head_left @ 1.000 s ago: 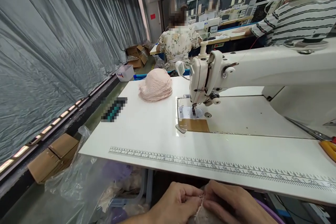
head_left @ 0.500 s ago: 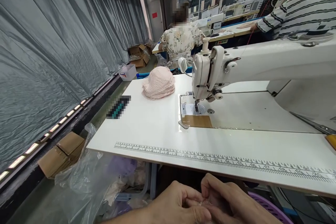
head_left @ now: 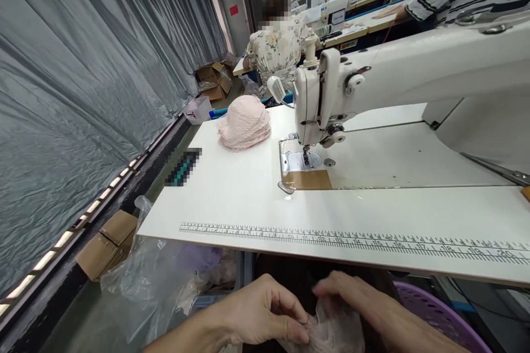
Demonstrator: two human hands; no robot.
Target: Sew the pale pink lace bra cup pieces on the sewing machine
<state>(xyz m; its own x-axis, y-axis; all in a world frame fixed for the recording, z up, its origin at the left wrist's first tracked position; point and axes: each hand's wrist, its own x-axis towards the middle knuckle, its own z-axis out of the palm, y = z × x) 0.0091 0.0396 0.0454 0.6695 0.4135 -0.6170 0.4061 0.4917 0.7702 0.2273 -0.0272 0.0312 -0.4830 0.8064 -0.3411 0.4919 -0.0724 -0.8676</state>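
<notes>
In the head view my left hand [head_left: 265,314] is below the table's front edge, thumb and fingers pinched on a bunched piece of thin, pale, see-through material [head_left: 337,326]. Whether that is plastic or sheer cloth I cannot tell. My right hand [head_left: 351,300] curls round the same piece from the right, its fingertips partly hidden. Above both hands, a white sewing machine [head_left: 372,88] stands on the white table [head_left: 232,193]. Left of its needle rests a stack of pale pink fabric pieces [head_left: 245,123], domed like caps.
A printed ruler [head_left: 331,238] runs along the table's front. Scissors [head_left: 497,168] lie at the right. Below are a clear plastic bag [head_left: 141,287], a cardboard box [head_left: 106,245] and a purple basket [head_left: 439,314]. Two people sit or stand farther back, one in a floral top [head_left: 275,47].
My hands have moved slightly apart, and the see-through material now shows between them. The whole view has shifted a little; the stack and the machine stay in place on the table.
</notes>
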